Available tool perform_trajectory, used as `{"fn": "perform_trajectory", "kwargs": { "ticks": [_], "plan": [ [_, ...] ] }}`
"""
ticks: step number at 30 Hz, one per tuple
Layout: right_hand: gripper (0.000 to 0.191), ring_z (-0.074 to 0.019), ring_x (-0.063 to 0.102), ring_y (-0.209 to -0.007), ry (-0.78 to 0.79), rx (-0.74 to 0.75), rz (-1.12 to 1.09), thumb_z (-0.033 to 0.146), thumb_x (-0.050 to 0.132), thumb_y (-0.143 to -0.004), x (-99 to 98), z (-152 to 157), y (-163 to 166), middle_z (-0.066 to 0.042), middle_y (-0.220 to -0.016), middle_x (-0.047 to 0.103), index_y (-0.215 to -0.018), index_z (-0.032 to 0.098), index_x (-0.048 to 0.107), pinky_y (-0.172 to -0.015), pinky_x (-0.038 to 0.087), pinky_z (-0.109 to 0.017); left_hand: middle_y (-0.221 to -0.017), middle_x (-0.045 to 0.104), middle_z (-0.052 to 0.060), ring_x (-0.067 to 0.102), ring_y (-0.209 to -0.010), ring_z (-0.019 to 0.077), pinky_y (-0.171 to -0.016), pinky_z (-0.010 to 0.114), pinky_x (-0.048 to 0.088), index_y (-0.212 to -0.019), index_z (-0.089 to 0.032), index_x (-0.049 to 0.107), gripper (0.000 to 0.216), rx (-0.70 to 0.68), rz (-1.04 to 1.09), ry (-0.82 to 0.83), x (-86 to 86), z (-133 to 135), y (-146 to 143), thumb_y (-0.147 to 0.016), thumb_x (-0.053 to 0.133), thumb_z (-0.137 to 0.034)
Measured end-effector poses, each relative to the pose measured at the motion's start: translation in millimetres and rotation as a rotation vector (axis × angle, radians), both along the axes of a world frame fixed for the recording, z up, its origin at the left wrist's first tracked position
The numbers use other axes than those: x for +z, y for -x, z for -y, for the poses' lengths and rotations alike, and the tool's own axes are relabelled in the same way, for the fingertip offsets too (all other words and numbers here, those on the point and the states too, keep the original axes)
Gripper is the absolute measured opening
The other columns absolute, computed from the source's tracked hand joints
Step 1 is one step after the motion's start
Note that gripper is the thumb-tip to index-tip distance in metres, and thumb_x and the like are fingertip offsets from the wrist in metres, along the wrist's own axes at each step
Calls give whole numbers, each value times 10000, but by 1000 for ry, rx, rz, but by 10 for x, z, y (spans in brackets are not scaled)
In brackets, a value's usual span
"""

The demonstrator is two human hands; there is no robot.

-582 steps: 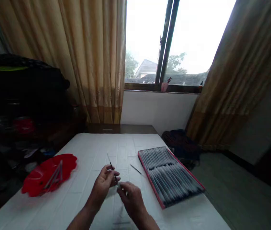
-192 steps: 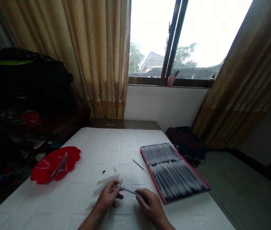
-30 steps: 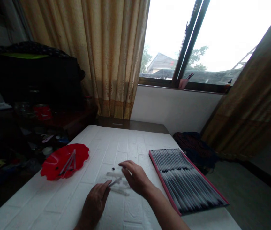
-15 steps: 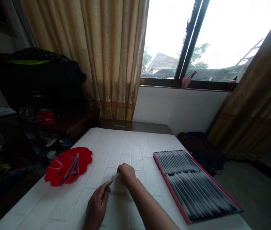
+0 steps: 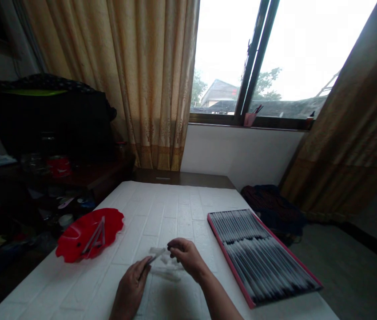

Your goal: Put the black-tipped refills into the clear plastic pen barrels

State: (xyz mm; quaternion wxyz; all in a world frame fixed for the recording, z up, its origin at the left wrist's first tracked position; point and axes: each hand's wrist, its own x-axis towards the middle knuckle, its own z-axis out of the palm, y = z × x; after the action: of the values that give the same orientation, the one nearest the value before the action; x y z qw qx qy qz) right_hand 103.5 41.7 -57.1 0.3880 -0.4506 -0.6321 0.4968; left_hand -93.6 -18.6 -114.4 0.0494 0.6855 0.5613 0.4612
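Pinching a slim stick, the left hand faces the half-curled right hand, its hold unclear, while loose clear pieces below them suggest unfinished work.

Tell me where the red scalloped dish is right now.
In the head view, the red scalloped dish sits on the left side of the white table, farther out and left of the person's left hand.
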Motion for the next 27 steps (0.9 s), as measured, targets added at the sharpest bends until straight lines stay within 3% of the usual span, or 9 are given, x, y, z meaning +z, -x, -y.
{"fn": "perform_trajectory", "kwargs": {
  "ticks": [8,15,22,27],
  "plan": [
    [208,-147,624,-584,-70,2,-34,141,536,-686,22,79,30,-3,-641,673,-821,168,692,-540,467,-239,-903,737,-6,702,-835,155,-753,262,575,-1042,-281,660,316,11,-100,-23,30,25,-21,-899,435,-449],
    [214,-187,633,-781,-262,-41,51,110,552,-698,62,141,-38,-41,-803,707,-795,209,715,-759,477,-306,-909,735,-11,701,-831,147,-760,250,573,-1068,-290,649,280,-18,-146,-49,69,40,-21,-905,452,-403],
    [203,-163,651,-597,-233,-61,31,164,514,-741,-84,100,-6,-43,-722,689,-846,173,688,-548,503,-253,-911,734,-6,701,-837,143,-758,242,571,-1058,-284,653,304,-18,-130,-44,52,31,-34,-909,430,-427],
    [202,-170,655,-602,-273,-61,39,185,513,-745,-94,99,2,-64,-757,686,-845,164,687,-543,503,-259,-893,730,-5,699,-816,144,-753,246,573,-1072,-285,645,320,-12,-145,-55,37,32,-37,-918,411,-441]
  ]
}}
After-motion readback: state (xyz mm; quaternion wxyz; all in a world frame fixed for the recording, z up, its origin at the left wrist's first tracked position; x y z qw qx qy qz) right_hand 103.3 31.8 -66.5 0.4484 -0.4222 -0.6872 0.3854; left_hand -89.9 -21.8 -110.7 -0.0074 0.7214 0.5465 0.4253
